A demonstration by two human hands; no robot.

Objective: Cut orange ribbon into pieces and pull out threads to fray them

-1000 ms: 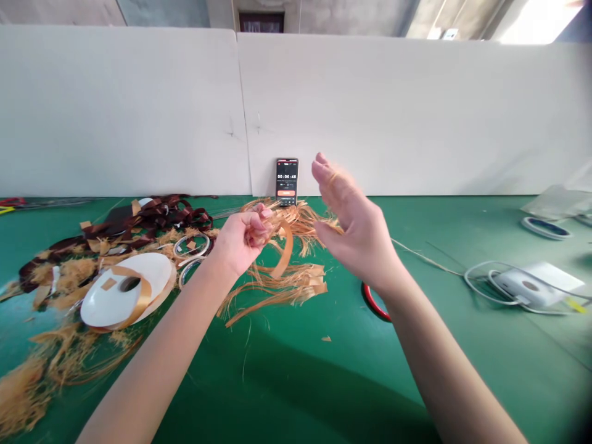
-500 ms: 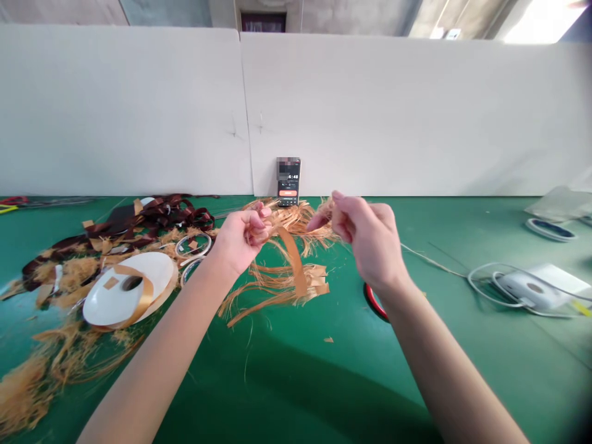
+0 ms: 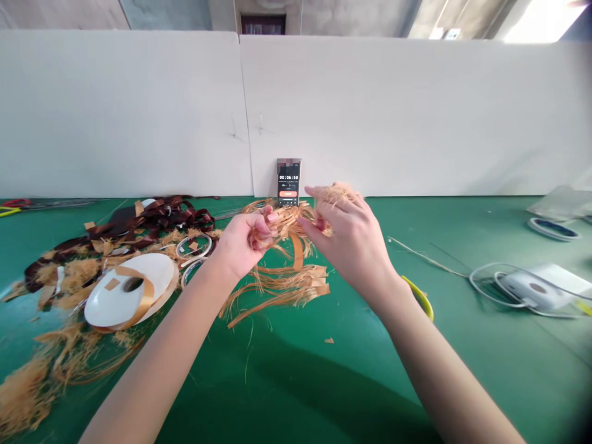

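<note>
My left hand is closed, thumb against fingers, on a tan ribbon with frayed ends; its unfrayed part hangs down to the right of the fingers. My right hand is just right of it, index finger and thumb stretched apart toward the ribbon's loose threads. A tuft of tan fibres clings over the back of its fingers. Below the hands, several frayed ribbon strips lie on the green table, and more lie behind the hands. A yellow-green handle shows partly from behind my right forearm.
A white ribbon spool lies left, among dark brown ribbon and tan fibre scraps. A phone showing a timer leans on the white panel. A white charger with cable and a ring-shaped object lie right.
My right hand has moved slightly left, and its fingers have spread from a pinch. Fibres now lie over its back. My left hand stays nearly in place, still gripping the ribbon.
</note>
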